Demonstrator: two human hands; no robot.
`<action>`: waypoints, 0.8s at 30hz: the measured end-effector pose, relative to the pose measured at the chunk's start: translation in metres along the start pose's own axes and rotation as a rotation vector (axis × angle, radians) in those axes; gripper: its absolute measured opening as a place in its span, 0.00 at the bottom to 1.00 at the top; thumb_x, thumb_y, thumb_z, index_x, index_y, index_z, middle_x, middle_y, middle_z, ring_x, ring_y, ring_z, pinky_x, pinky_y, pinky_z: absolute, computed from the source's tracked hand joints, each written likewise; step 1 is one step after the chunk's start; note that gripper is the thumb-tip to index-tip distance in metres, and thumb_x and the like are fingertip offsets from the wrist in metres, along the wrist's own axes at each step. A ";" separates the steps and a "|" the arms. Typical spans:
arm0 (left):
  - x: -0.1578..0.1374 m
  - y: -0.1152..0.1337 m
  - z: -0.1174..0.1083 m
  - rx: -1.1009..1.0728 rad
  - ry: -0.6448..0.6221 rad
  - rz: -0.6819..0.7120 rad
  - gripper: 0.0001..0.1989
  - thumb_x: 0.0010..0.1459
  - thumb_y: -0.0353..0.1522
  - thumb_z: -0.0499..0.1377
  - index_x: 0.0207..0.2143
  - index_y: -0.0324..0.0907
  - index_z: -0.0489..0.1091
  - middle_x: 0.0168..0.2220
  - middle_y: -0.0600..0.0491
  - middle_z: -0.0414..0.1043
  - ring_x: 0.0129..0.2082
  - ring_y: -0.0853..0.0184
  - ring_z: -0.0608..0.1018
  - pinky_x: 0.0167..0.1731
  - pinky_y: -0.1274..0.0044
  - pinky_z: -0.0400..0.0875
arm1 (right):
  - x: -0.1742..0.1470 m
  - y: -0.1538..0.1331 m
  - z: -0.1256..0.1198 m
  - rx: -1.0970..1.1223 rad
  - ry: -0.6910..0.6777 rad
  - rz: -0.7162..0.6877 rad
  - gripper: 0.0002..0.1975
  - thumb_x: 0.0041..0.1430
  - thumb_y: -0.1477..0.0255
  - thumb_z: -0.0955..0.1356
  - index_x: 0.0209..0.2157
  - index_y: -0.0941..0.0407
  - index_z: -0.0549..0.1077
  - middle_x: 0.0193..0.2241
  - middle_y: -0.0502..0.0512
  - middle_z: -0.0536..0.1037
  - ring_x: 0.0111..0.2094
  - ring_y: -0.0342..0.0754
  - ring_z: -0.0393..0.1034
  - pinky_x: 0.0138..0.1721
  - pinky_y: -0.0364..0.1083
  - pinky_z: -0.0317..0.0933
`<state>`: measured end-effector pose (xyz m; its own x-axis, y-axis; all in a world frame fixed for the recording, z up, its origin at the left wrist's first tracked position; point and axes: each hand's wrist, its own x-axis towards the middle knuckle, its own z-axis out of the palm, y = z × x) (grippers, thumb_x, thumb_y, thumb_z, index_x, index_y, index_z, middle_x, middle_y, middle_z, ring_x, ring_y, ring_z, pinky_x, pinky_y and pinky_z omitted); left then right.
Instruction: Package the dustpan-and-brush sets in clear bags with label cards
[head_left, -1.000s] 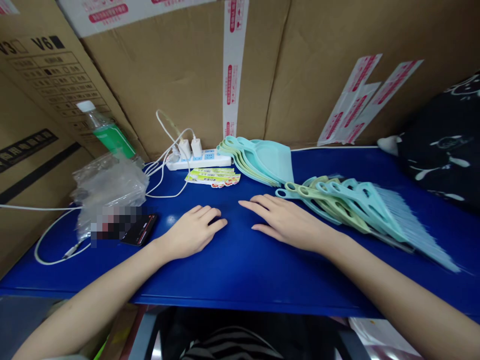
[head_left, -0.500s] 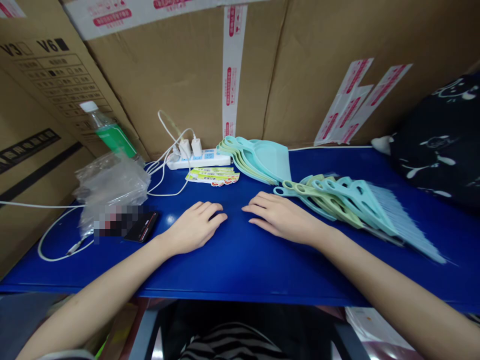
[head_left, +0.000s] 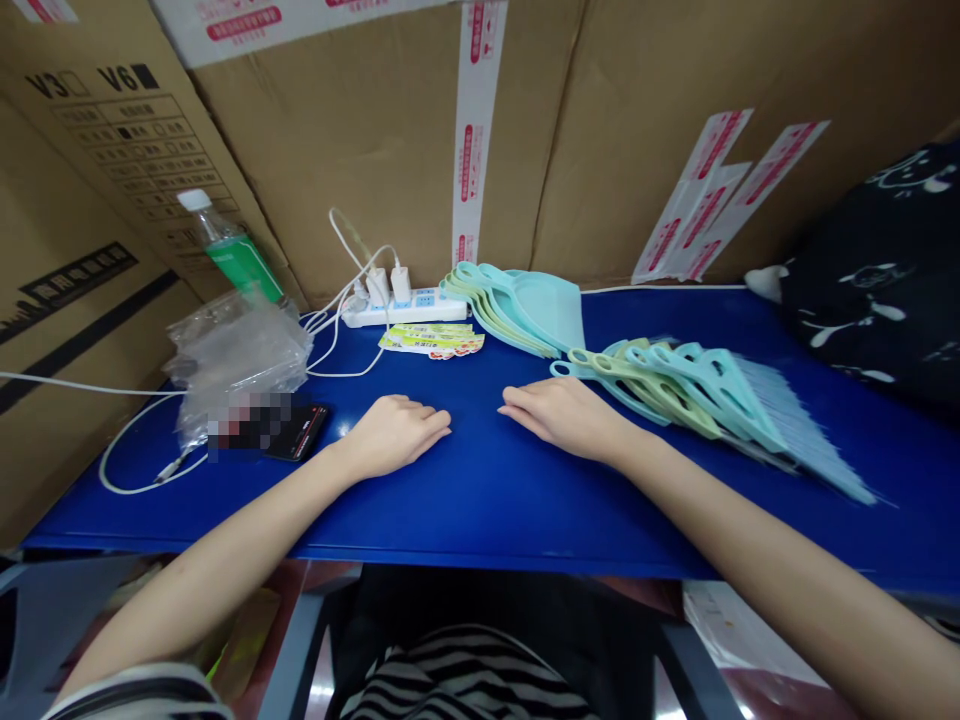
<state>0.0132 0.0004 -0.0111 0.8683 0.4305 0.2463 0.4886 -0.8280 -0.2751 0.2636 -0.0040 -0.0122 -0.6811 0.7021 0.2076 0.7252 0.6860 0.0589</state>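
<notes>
On the blue table (head_left: 480, 510) my left hand (head_left: 394, 435) rests with its fingers curled into a loose fist, and nothing shows in it. Facing it, my right hand (head_left: 564, 415) lies with fingers folded and pressed together, with no object visible in it. Just to the right of that hand's knuckles, several small brushes (head_left: 679, 390) in light blue and green overlap in a fanned row, bristles pointing right. Behind the hands lies a fanned stack of dustpans (head_left: 546, 308), light blue and pale green. Several yellow-and-white printed strips (head_left: 431, 338) are beside the dustpans.
A white power strip (head_left: 431, 304) with chargers and cables stands at the back. At left are a clear plastic bag (head_left: 240, 350), a black phone-like item (head_left: 296, 432) and a green-labelled bottle (head_left: 244, 265). Cardboard boxes (head_left: 375, 130) wall the back; a dark patterned bundle (head_left: 877, 280) sits right.
Both hands have curled their fingers in from a spread, flat pose. The camera view has shifted slightly; the dustpans and brushes lie as before.
</notes>
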 end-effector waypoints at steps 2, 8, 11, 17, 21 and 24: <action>0.000 -0.001 -0.001 0.010 0.006 -0.009 0.16 0.70 0.32 0.45 0.29 0.41 0.65 0.21 0.58 0.70 0.20 0.69 0.72 0.24 0.77 0.60 | -0.001 0.002 0.000 -0.008 0.030 0.015 0.15 0.70 0.69 0.57 0.27 0.54 0.62 0.20 0.52 0.74 0.22 0.47 0.68 0.24 0.43 0.46; -0.001 -0.001 -0.003 -0.022 0.060 0.021 0.18 0.69 0.30 0.43 0.26 0.41 0.64 0.22 0.55 0.68 0.22 0.68 0.71 0.25 0.76 0.61 | -0.002 0.002 -0.001 -0.009 -0.054 0.054 0.15 0.70 0.70 0.57 0.27 0.54 0.62 0.20 0.52 0.73 0.20 0.47 0.68 0.23 0.43 0.45; -0.003 -0.002 0.000 -0.070 0.025 0.043 0.20 0.70 0.32 0.43 0.24 0.41 0.64 0.21 0.56 0.67 0.21 0.69 0.71 0.25 0.77 0.61 | -0.001 0.000 -0.001 0.013 -0.177 0.067 0.14 0.69 0.71 0.59 0.27 0.54 0.62 0.21 0.52 0.74 0.21 0.47 0.69 0.23 0.43 0.45; -0.002 -0.004 0.004 -0.076 0.021 0.025 0.25 0.72 0.36 0.39 0.25 0.41 0.64 0.19 0.57 0.67 0.19 0.69 0.70 0.23 0.76 0.59 | 0.000 0.001 -0.004 0.036 -0.249 0.081 0.13 0.68 0.72 0.60 0.26 0.53 0.60 0.22 0.52 0.75 0.22 0.48 0.70 0.23 0.43 0.46; -0.003 -0.004 0.002 -0.041 0.026 0.004 0.25 0.72 0.36 0.38 0.25 0.41 0.64 0.19 0.56 0.68 0.19 0.69 0.71 0.23 0.75 0.59 | -0.002 0.004 -0.006 0.025 -0.190 0.101 0.14 0.68 0.71 0.59 0.26 0.53 0.58 0.20 0.51 0.73 0.20 0.47 0.67 0.23 0.43 0.45; -0.004 -0.003 0.002 -0.050 -0.016 0.002 0.24 0.72 0.36 0.40 0.25 0.41 0.64 0.19 0.57 0.69 0.18 0.69 0.71 0.23 0.75 0.59 | -0.003 0.004 -0.004 0.033 -0.197 0.106 0.15 0.68 0.72 0.59 0.25 0.52 0.57 0.20 0.50 0.72 0.20 0.47 0.67 0.22 0.43 0.45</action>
<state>0.0085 0.0022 -0.0132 0.8708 0.4344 0.2304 0.4823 -0.8456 -0.2286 0.2686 -0.0040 -0.0083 -0.6101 0.7922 0.0160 0.7924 0.6099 0.0146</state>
